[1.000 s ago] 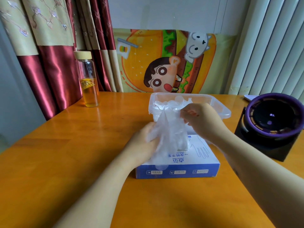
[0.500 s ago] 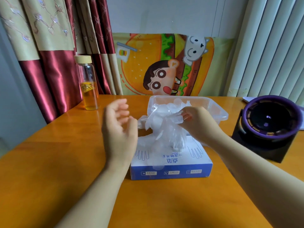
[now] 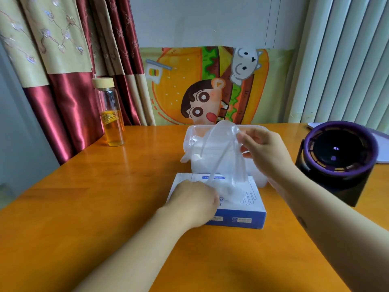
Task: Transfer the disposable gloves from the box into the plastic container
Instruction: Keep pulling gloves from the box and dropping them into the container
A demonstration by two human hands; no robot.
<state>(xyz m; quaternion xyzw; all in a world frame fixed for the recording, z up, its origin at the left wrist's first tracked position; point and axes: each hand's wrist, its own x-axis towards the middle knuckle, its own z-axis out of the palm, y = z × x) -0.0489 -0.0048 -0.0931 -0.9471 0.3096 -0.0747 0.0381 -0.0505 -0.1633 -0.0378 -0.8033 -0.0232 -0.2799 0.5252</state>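
Orange wooden table (image 3: 105,197) under soft daylight, seen from my head camera, with a cartoon burger cloth (image 3: 189,85) on the wall behind. At the centre lies a flat blue-and-white glove box (image 3: 237,216), my landmark.

Just behind the box stands the clear plastic container (image 3: 190,131), which already holds a pale heap of film. My right hand (image 3: 265,152), raised above the box's far edge, pinches the top of one transparent disposable glove (image 3: 223,157) between thumb and fingertips. The glove hangs in a long limp sheet down to the box's opening.

My left hand (image 3: 193,201) rests on the box's top at its left side, knuckles toward me. Its fingers are hidden, so I cannot tell whether they pinch film or only steady the box.

I judge the glove almost weightless, floppy, slippery and clingy (it may drag a neighbour out). A light pinch near the cuff should do.

A bottle (image 3: 111,123) of amber drink stands well left of the box, and a purple-rimmed black device (image 3: 336,161) stands to its right.
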